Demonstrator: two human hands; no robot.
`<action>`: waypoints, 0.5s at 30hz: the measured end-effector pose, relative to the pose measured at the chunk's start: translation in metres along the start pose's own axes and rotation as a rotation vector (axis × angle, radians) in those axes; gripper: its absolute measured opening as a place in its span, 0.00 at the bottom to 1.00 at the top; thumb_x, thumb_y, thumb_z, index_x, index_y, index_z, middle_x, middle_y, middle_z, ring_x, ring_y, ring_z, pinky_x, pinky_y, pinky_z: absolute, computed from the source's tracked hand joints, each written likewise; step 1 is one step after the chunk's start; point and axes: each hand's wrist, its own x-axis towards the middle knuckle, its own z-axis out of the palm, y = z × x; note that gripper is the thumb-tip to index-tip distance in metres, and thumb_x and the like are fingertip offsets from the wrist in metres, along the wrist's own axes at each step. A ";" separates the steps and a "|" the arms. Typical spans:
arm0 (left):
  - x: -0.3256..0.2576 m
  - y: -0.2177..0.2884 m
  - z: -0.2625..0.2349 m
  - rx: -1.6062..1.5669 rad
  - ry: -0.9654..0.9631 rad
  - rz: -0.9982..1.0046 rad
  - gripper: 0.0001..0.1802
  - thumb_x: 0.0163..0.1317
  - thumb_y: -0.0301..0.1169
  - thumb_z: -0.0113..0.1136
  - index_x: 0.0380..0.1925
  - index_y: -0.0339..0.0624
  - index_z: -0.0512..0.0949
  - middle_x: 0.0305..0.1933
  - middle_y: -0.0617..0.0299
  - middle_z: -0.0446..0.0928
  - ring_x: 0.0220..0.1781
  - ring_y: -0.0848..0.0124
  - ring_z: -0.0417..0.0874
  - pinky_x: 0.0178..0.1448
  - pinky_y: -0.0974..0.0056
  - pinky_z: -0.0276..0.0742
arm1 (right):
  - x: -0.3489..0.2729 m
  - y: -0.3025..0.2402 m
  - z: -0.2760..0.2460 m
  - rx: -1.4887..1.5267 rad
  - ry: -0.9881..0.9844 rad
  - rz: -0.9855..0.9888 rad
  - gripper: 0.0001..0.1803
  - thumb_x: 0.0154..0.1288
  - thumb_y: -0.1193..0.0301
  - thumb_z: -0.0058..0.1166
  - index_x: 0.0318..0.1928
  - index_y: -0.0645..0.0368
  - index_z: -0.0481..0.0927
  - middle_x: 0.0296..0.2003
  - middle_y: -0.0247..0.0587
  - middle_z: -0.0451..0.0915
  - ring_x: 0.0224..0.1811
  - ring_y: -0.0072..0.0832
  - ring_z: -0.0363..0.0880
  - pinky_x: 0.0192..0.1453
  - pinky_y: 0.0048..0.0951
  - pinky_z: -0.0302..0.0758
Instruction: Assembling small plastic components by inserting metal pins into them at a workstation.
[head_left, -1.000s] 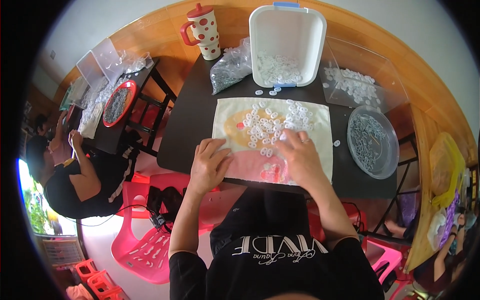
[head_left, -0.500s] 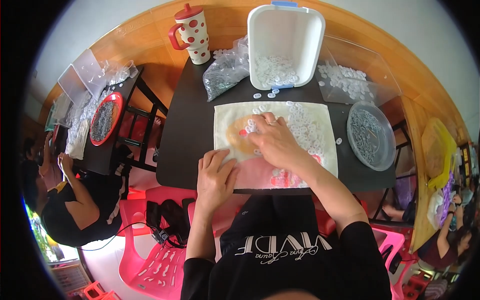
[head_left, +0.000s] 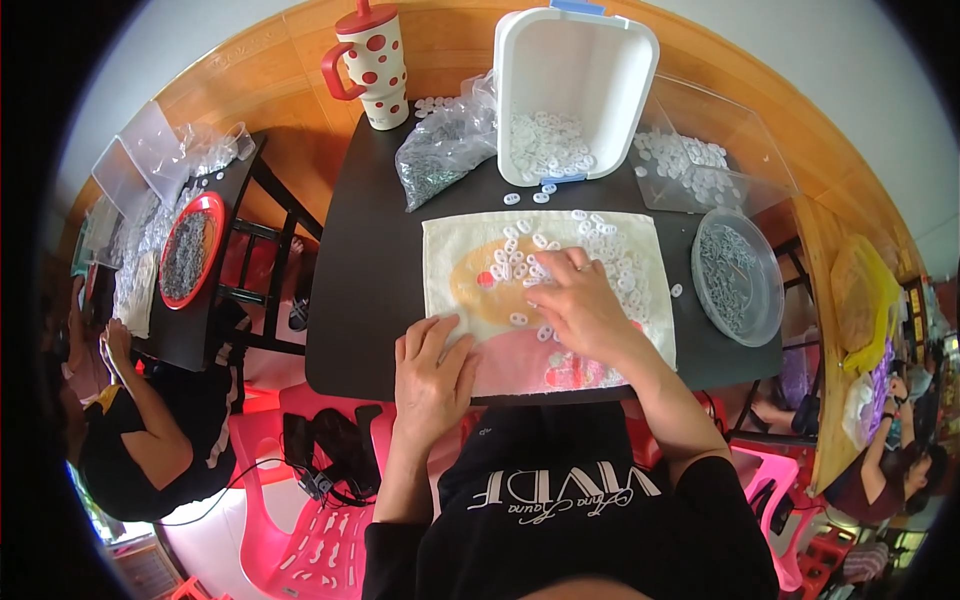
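A cream cloth [head_left: 445, 238] with a yellow and pink print lies on the dark table in front of me. Many small white oval pieces with dark marks or holes [head_left: 624, 275] are scattered over its right half, and a looser cluster [head_left: 512, 266] sits on the yellow print. My left hand [head_left: 432, 375] rests flat on the cloth's near left corner, fingers extended. Over the middle of the cloth, my right hand [head_left: 585, 305] has its fingers apart, fingertips down among the white pieces. Its palm side is hidden.
Behind the cloth stand a white bin [head_left: 625, 90] holding white pieces, a plastic bag of grey bits [head_left: 440, 150] and a dotted tumbler [head_left: 378, 75]. At right are a clear box [head_left: 765, 170] and a round tub of grey parts [head_left: 768, 300]. A person [head_left: 150, 440] works at the left table.
My right hand has shifted to the right and slightly nearer, uncovering white pieces on the yellow print. The left hand stays on the cloth corner. The whole view has shifted slightly.
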 end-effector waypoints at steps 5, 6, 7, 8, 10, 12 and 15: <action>0.006 0.003 0.001 -0.045 -0.017 0.041 0.13 0.51 0.24 0.69 0.38 0.34 0.84 0.53 0.50 0.80 0.55 0.50 0.78 0.55 0.51 0.73 | -0.001 0.000 0.007 -0.134 0.080 0.031 0.10 0.52 0.77 0.58 0.36 0.57 0.86 0.59 0.48 0.73 0.61 0.48 0.68 0.55 0.45 0.67; 0.004 0.003 0.001 -0.035 0.020 0.006 0.12 0.50 0.22 0.68 0.37 0.33 0.84 0.52 0.49 0.80 0.55 0.50 0.77 0.55 0.51 0.73 | -0.003 0.001 0.008 -0.052 0.115 0.009 0.10 0.52 0.78 0.58 0.36 0.56 0.86 0.59 0.48 0.73 0.61 0.48 0.67 0.55 0.46 0.67; 0.005 0.005 0.002 -0.029 0.058 -0.027 0.12 0.50 0.20 0.67 0.37 0.32 0.83 0.52 0.48 0.80 0.55 0.49 0.77 0.55 0.51 0.74 | -0.004 0.001 0.005 0.026 0.152 -0.014 0.10 0.51 0.78 0.58 0.36 0.56 0.86 0.59 0.49 0.73 0.61 0.49 0.67 0.56 0.46 0.67; 0.008 0.009 -0.001 -0.043 0.102 -0.030 0.12 0.49 0.17 0.66 0.37 0.31 0.84 0.48 0.47 0.81 0.50 0.52 0.80 0.49 0.55 0.77 | -0.005 -0.001 0.001 0.032 0.264 -0.060 0.11 0.50 0.78 0.60 0.36 0.55 0.86 0.51 0.45 0.77 0.54 0.45 0.74 0.51 0.42 0.71; 0.011 0.021 0.000 -0.224 0.116 -0.092 0.12 0.51 0.16 0.65 0.37 0.31 0.84 0.46 0.48 0.81 0.46 0.56 0.81 0.46 0.59 0.77 | -0.017 -0.004 -0.007 0.230 0.258 -0.027 0.10 0.51 0.79 0.62 0.37 0.56 0.86 0.46 0.42 0.78 0.48 0.42 0.76 0.46 0.39 0.73; 0.012 0.032 0.006 -0.565 0.086 -0.275 0.10 0.58 0.19 0.66 0.41 0.31 0.84 0.41 0.53 0.83 0.37 0.68 0.82 0.38 0.68 0.76 | -0.025 -0.006 -0.015 0.431 0.255 -0.005 0.10 0.53 0.79 0.64 0.38 0.56 0.85 0.40 0.39 0.78 0.41 0.39 0.78 0.42 0.36 0.75; 0.016 0.048 0.022 -1.262 -0.048 -0.548 0.11 0.63 0.23 0.65 0.45 0.30 0.83 0.41 0.54 0.84 0.36 0.70 0.81 0.36 0.68 0.75 | -0.034 -0.016 -0.025 0.683 0.317 -0.169 0.08 0.57 0.78 0.66 0.38 0.58 0.85 0.32 0.35 0.76 0.33 0.35 0.79 0.35 0.33 0.75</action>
